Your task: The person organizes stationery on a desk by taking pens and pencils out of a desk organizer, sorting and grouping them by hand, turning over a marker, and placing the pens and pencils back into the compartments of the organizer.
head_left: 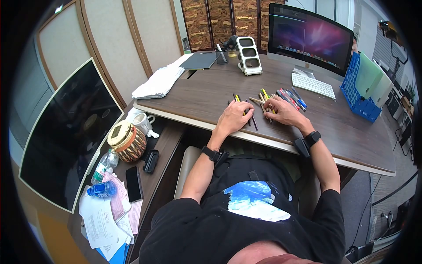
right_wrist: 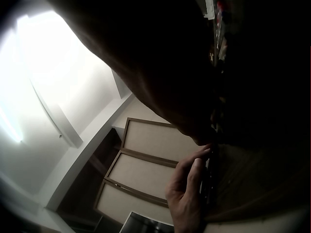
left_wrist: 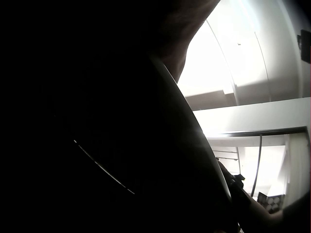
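In the head view, my left hand (head_left: pixel 233 116) lies palm down over a few dark and yellow pencils (head_left: pixel 253 122), whose ends stick out past its fingers. Its fingers look fairly straight in the right wrist view, where the left hand (right_wrist: pixel 187 191) rests low at the desk surface. Close by on the right, my right hand (head_left: pixel 288 113) bends its thumb and fingers over a second bunch of pencils. A tan pencil (head_left: pixel 256 100) juts out left from those fingertips, pinched there. Pens with red and blue parts (head_left: pixel 294 97) lie just beyond the right hand. The left wrist view is mostly dark.
Behind the pens stand a keyboard (head_left: pixel 313 85) and a monitor (head_left: pixel 311 39). A blue file basket (head_left: pixel 362 105) is at the right, a white three-panel stand (head_left: pixel 249 56) at the back. Paper stacks (head_left: pixel 160 82) lie left; a woven basket (head_left: pixel 127 141) stands on the side desk.
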Tool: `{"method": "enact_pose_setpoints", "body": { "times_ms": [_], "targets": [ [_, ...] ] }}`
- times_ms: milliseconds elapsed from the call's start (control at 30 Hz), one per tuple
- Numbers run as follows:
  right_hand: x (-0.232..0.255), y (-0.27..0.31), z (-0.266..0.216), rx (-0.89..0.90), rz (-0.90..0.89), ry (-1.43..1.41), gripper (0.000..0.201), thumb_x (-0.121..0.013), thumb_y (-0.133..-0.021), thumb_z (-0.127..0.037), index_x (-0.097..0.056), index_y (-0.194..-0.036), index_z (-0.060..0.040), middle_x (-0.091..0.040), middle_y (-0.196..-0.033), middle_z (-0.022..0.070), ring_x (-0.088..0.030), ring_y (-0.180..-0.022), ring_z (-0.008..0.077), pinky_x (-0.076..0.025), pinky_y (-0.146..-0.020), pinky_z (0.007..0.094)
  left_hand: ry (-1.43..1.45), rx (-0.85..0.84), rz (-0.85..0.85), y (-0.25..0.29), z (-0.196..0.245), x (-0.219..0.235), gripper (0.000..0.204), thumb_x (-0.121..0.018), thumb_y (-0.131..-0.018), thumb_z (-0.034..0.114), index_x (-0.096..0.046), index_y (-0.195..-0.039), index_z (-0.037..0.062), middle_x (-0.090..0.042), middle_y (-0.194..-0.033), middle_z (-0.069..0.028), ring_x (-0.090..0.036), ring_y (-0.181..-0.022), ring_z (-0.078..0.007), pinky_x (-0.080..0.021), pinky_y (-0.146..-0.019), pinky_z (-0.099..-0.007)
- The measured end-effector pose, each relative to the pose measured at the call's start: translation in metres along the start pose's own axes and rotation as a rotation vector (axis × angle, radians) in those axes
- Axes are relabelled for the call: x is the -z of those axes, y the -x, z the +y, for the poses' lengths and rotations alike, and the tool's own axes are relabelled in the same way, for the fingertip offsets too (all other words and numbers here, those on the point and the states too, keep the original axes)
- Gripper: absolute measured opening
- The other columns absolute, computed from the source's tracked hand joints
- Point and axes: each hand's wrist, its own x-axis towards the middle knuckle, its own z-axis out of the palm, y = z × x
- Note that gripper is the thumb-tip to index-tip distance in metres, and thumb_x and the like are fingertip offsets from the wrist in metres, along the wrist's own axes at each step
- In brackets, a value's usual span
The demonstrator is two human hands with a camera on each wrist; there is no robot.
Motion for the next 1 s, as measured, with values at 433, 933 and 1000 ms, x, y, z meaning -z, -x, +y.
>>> {"method": "enact_pose_setpoints", "body": {
  "times_ms": [433, 933, 1000],
  "targets": [
    [0.0004, -0.0003, -0.0012, -0.004, -0.002, 0.004, 0.035, -0.077, -0.1, -0.033, -0.069, -0.123, -0.0084, -0.063, -0.121, 0.0145, -0.066, -0.11, 0.0289, -0.054, -0.097, 0.0417, 0.002, -0.008, 0.003, -0.0006, 0.0003, 0.0008, 0.024, -0.065, -0.106, 0.026, -0.077, -0.113, 0.0064, -0.079, -0.116, -0.013, -0.072, -0.115, -0.0342, -0.043, -0.12, -0.052],
    [-0.0035, -0.0012, 0.0057, 0.036, 0.026, -0.043, 0.035, -0.079, -0.097, -0.036, -0.07, -0.121, -0.0113, -0.062, -0.113, 0.0156, -0.065, -0.109, 0.0333, -0.053, -0.096, 0.0459, 0.0, 0.016, -0.032, -0.0001, 0.0027, 0.0035, 0.026, -0.064, -0.106, 0.028, -0.076, -0.117, 0.0076, -0.078, -0.12, -0.0123, -0.07, -0.119, -0.0337, -0.041, -0.123, -0.0547],
    [-0.0029, -0.0009, 0.0041, 0.036, 0.028, -0.04, 0.035, -0.079, -0.098, -0.036, -0.07, -0.121, -0.011, -0.062, -0.113, 0.0156, -0.065, -0.109, 0.0333, -0.053, -0.096, 0.0458, -0.002, 0.014, -0.032, -0.0002, 0.0025, 0.0032, 0.026, -0.064, -0.106, 0.028, -0.077, -0.117, 0.0077, -0.079, -0.12, -0.0122, -0.07, -0.119, -0.0337, -0.04, -0.123, -0.0551]
  ]
}}
